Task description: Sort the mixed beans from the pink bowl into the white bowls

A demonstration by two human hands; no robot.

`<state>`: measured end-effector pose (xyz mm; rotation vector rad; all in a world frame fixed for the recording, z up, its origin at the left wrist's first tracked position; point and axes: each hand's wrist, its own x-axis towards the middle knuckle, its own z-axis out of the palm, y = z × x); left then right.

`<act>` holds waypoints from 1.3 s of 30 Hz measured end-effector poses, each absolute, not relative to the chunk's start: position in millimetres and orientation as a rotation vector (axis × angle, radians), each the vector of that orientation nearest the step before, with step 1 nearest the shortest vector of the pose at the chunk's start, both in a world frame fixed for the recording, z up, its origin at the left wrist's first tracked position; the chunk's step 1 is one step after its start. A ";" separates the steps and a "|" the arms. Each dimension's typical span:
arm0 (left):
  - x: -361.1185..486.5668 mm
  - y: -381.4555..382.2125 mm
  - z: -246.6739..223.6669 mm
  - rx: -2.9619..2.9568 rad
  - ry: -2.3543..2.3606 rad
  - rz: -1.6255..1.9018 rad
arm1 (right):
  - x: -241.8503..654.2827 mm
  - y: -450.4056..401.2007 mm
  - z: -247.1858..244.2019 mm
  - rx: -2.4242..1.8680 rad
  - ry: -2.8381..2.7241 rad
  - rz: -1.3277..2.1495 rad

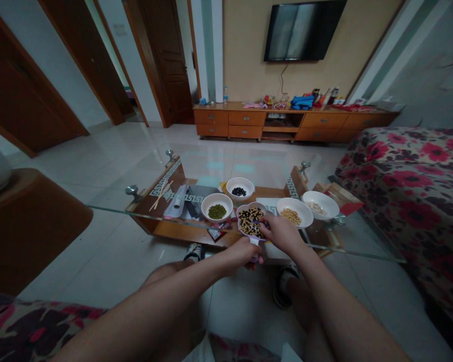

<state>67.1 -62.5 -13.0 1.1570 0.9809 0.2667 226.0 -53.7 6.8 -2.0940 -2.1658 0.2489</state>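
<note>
A flower-shaped dish (240, 227) with a pale purple rim holds mixed black, yellow and green beans (251, 217) at the glass table's near edge. My left hand (245, 253) is closed around the dish's pale handle (254, 242). Over the beans, my right hand (277, 232) has its fingers pinched together; a small bluish thing shows by the fingertips, too small to name. Around the dish stand white bowls: one with green beans (217, 211), one with black beans (238, 191), one with yellow beans (291, 216), and one with pale pieces (317, 208).
The glass tabletop (109, 198) has exposed edges and metal supports (132, 191). Chopsticks (159, 196) lie at the left, and papers and boxes are seen through the glass. A flowered sofa (411, 171) is at the right; a wooden cabinet (245, 118) stands under a television (304, 31).
</note>
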 end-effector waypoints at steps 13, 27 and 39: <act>66.7 -62.7 -12.3 1.125 0.970 0.251 | 261.8 -67.8 29.6 -2.190 -1.641 -0.091; 67.2 -63.6 -5.9 1.121 0.987 0.233 | 259.8 -68.1 26.0 -2.300 -1.676 -0.053; 66.3 -62.3 -13.5 1.121 0.963 0.256 | 244.0 -63.8 23.4 -2.302 -1.993 0.121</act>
